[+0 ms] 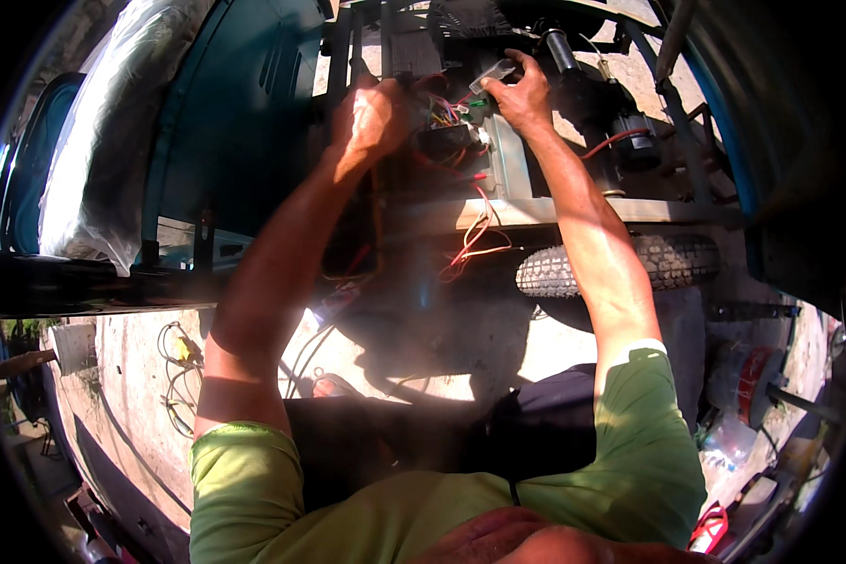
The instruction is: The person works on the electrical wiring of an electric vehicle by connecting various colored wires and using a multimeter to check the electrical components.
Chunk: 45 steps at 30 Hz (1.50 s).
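Note:
My right hand pinches a small clear plastic piece between thumb and fingers, above the vehicle frame. My left hand is closed at the left side of the same opening; what it grips, if anything, is lost in shadow and glare. Between both hands lies a tangle of coloured wires with small connectors, just beyond a black box. Red and pale loose leads hang over the pale crossbar nearer to me.
A treaded tyre sits under my right forearm. A black motor with a silver label is mounted at the right of the frame. To the left stand a dark teal panel and a plastic-wrapped seat. Cables lie on the ground.

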Available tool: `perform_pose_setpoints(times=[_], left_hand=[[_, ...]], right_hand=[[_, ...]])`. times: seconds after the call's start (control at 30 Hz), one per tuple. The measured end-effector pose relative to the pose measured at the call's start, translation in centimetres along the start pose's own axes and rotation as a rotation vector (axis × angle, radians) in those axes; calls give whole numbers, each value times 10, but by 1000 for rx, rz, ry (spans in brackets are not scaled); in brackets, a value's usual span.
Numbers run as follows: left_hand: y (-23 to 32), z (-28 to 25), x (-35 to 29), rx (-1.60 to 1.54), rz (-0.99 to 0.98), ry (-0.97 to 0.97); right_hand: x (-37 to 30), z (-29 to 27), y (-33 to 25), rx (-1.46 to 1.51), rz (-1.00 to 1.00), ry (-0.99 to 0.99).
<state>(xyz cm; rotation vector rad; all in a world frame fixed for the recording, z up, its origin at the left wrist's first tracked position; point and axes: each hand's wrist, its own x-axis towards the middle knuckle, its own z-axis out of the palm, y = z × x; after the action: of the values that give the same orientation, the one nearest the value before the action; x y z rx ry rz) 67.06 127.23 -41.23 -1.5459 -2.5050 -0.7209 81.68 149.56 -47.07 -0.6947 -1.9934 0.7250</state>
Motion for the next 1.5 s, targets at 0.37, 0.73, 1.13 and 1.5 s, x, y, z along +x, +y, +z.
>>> perform_pose_setpoints(times=[0.37, 0.73, 1.13, 1.5], left_hand=[[10, -40, -8, -59, -182, 61], [22, -61, -35, -87, -228, 4], [21, -64, -49, -109, -269, -82], [18, -54, -47, -83, -196, -122]], right_hand=[[-4, 18, 13, -98, -267, -244], [7, 25, 6, -63, -25, -358], [-26, 21, -64, -451, 40, -561], [-52, 32, -77, -180, 201, -634]])
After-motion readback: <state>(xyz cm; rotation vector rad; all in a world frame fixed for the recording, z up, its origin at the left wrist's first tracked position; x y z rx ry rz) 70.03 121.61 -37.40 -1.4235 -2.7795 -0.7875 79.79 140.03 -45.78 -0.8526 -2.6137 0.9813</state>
